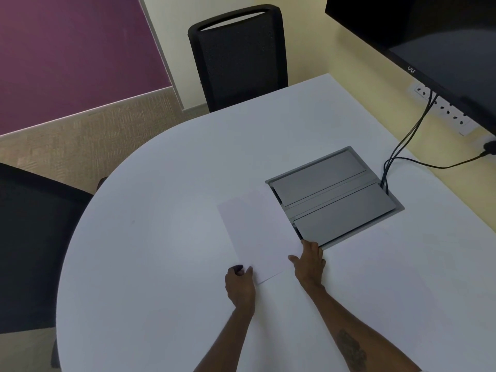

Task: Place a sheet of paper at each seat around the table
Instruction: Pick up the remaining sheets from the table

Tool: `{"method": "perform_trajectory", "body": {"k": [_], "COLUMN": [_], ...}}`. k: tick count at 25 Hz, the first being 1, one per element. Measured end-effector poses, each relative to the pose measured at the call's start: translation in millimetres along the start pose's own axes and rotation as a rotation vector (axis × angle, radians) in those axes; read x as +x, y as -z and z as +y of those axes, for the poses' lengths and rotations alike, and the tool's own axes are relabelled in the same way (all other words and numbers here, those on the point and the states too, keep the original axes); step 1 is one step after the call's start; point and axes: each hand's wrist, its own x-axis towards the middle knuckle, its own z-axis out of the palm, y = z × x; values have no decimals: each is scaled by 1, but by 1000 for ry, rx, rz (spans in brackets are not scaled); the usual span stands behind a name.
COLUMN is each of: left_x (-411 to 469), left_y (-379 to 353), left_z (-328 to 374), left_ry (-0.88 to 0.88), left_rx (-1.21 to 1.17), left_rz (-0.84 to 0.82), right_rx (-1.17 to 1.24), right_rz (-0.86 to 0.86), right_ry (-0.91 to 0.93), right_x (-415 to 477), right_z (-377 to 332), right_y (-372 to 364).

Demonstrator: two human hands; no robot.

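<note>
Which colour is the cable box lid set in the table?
The cable box lid is grey, seen best in the head view.

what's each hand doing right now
left hand: closed on the sheet of paper, near corner
right hand: open, resting on the paper's right edge

table [150, 237]: smooth matt white top
paper [257, 232]: thin, matt, white
cable box [335, 194]: brushed grey metal lids
chair [239, 57]: black mesh cloth back
floor [80, 140]: rough beige woven carpet
screen [442, 44]: glossy black
</note>
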Motion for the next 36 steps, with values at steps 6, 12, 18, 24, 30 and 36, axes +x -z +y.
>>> {"method": "perform_trajectory", "body": {"k": [6,12,18,24,30,36], "left_x": [-5,-2,1,0,-4,-6], "left_y": [-5,-3,4,9,14,23], "left_z": [3,9,10,11,12,9], "left_ry": [14,26,19,15,-13,-10], "left_rx": [48,27,44,39,38,76], "left_rz": [13,17,14,41,55,29], "right_rx": [-4,100,256,283,378,433], "right_rz": [19,153,169,159,137,74], "right_ry": [-25,-57,-159,-163,-202,-191], "right_x": [1,5,7,5,-3,-11], "right_z": [-1,-3,-3,-6,-9,-2], "right_y": [-1,0,9,12,12,14]}}
